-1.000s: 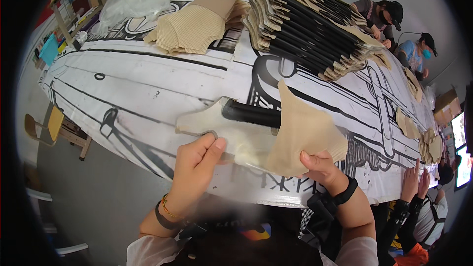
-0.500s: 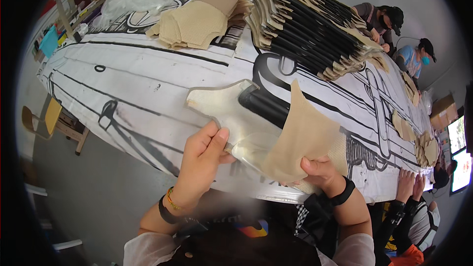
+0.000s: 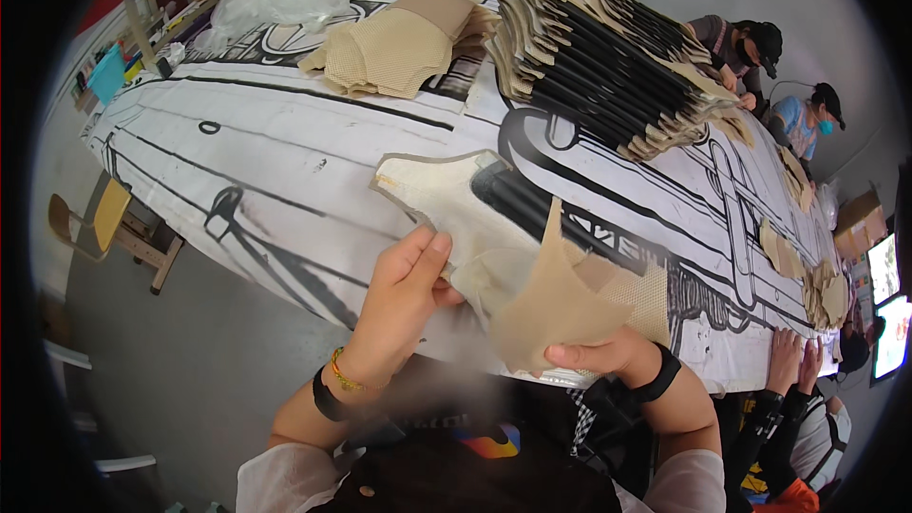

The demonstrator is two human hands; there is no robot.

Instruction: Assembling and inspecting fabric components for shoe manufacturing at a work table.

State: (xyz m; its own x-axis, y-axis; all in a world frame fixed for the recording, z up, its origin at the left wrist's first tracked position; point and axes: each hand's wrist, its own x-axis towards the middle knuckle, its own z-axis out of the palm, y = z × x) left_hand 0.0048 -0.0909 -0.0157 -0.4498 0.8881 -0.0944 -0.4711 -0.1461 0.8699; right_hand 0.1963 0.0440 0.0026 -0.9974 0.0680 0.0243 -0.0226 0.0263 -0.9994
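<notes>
My left fingers (image 3: 408,255) pinch the edge of the pale-lined fabric piece (image 3: 437,180), frame centre, over the bench (image 3: 304,218); my right fingers (image 3: 564,355) grip the beige flap (image 3: 560,313). Material appears light, limp, hardly fragile. Preferred hold: outer edges, clear of the black strip (image 3: 503,192).
</notes>
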